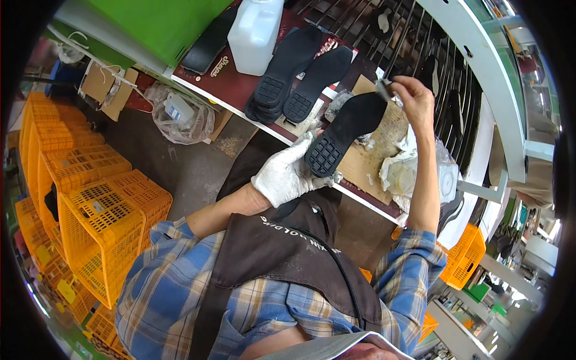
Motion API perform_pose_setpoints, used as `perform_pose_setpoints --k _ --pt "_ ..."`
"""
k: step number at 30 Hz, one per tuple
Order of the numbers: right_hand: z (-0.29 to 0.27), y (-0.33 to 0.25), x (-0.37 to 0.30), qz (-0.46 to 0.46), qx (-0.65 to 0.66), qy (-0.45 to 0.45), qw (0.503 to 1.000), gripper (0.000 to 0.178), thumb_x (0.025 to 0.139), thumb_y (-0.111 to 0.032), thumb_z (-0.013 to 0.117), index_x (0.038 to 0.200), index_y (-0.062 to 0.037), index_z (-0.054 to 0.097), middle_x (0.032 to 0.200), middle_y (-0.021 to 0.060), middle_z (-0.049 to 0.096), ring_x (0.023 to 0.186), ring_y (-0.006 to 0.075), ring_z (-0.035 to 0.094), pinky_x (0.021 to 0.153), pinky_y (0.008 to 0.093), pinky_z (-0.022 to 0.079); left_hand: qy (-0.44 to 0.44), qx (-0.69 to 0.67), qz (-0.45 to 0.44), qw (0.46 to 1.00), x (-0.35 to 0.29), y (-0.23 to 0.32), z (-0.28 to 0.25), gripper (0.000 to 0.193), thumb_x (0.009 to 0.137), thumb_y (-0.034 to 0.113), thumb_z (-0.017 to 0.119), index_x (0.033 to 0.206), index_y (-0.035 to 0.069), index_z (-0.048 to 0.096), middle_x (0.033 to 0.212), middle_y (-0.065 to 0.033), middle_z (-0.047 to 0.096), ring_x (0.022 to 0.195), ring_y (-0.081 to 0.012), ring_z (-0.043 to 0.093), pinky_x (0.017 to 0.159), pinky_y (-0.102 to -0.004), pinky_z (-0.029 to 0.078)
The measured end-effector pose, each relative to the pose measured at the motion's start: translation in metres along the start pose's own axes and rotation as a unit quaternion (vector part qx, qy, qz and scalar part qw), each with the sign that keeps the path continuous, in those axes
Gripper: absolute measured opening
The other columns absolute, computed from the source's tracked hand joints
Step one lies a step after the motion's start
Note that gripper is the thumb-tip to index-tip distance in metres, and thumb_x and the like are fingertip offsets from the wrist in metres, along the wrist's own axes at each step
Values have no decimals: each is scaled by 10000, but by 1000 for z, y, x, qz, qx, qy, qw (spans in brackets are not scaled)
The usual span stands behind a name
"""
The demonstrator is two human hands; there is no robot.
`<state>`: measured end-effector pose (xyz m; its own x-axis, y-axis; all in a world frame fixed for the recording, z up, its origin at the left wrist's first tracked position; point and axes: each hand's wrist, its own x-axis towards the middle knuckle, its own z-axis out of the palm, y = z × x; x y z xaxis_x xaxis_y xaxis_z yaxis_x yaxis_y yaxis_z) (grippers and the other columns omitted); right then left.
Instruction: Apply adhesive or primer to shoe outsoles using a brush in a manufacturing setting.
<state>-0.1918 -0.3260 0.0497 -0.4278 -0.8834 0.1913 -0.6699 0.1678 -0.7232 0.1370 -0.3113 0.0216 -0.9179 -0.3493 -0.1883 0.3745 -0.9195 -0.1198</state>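
My left hand (283, 175), in a white glove, is closed around the heel end of a black shoe sole (349, 131). The sole is held up over the table's front edge, its blocky heel tread towards me and its toe pointing away to the right. At the toe, my bare right hand (414, 103) pinches a small greyish piece, too blurred to name. Just left of the held sole, a stack of black soles (288, 69) and another black sole (319, 81) lie on the dark red table (216, 90).
A white plastic jug (255, 42) stands behind the stacked soles. Stained cardboard (367, 171), crumpled plastic and a clear jar (447, 180) lie to the right. Beyond is a metal rod rack (414, 42) carrying soles. Orange crates (111, 210) stand at my left, near a plastic bag (180, 117).
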Motion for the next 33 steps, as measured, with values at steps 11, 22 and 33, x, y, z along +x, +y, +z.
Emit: perform_pose_setpoints --k 11,22,33 --pt "13 -44 1 -97 78 -349 929 176 828 -22 711 1000 16 705 881 68 700 807 136 660 758 269 530 6 -26 11 1000 -2 4 -5 426 1046 246 315 1445 109 371 1328 -156 521 1128 -309 593 959 -530 507" --pt "24 -77 -9 -116 9 -229 966 171 819 -61 703 975 7 717 873 94 699 801 143 659 730 263 513 -8 2 7 1000 0 4 -10 429 1052 271 304 1447 118 369 1302 -168 535 1063 -365 615 912 -506 537" --pt "16 -54 10 30 150 -245 957 154 836 -38 700 976 26 708 878 50 696 792 98 633 736 236 510 -3 -26 10 1000 -1 4 -11 426 1047 273 322 1439 117 382 1275 -187 551 1054 -394 612 875 -502 552"
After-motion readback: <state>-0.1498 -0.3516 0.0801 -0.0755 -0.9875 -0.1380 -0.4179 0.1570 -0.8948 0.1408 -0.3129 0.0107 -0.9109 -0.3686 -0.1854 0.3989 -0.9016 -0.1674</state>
